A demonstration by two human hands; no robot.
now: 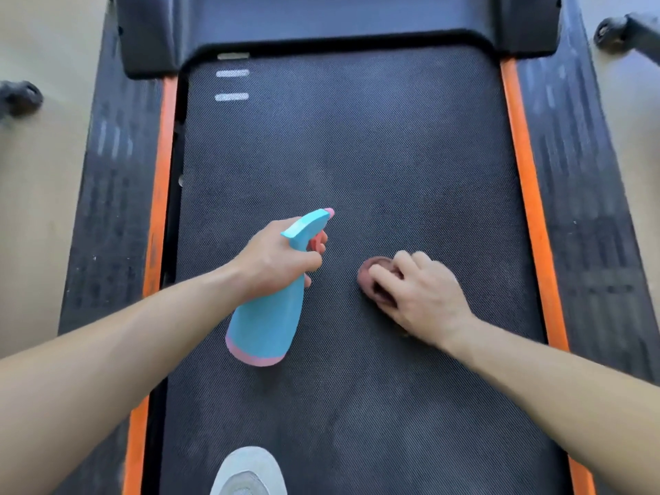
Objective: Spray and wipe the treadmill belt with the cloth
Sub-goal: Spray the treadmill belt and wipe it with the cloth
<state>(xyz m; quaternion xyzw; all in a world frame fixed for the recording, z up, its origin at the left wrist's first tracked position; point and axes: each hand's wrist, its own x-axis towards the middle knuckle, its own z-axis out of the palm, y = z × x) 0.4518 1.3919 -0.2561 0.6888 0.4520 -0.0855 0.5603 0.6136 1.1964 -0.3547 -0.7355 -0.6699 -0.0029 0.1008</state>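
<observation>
Two bare forearms reach forward from the lower corners over a treadmill. Left hand grips the neck of one blue spray bottle with a pink base, a finger on the pink trigger and the nozzle pointing away. The bottle is opaque, so its contents cannot be seen. Right hand, fingers curled, presses one bunched brownish-pink cloth onto the dark textured belt, just right of the bottle and near the belt's middle. One pale shoe toe stands on the belt at the bottom edge. Two orange strips edge the belt. Two white marks sit at its far left, below the black cover.
</observation>
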